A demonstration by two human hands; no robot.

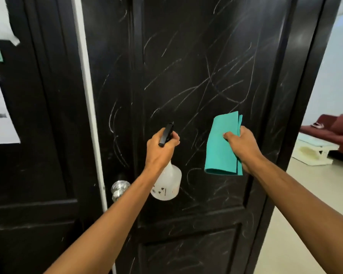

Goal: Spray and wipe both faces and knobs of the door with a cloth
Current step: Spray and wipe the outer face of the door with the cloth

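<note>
Presently, we record the following.

Door: the door (196,76) stands ajar straight ahead, its near face black, glossy and panelled, crossed all over by pale chalk-like scribbles.

Knob: the knob (119,187) is a round polished metal ball at the door's left edge, low, beside the left forearm.

Left hand: the left hand (162,149) is curled round the neck of the bottle (167,184), a finger at the black trigger head, nozzle aimed at the face.

Right hand: the right hand (242,143) pinches the cloth (222,147), thumb in front, fingers behind; the cloth hangs just off the face.

Bottle: translucent white plastic, bulbous base, small printed marks; we cannot tell the fill level.

Cloth: teal, thin, smooth, folded into a long flat pad of several layers.

Risk, overspray: we judge that mist could drift left onto the papers (0,111) posted there, or run down to the floor (297,214) and leave it slippery.

Risk, door swing: wiping pressure may push the unlatched door away, so strokes lose contact.

Risk, smearing: a dry or loaded cloth would likely spread the marks into a haze on the gloss.

Risk, omission: the far face and its knob are hidden and easily missed.
</note>
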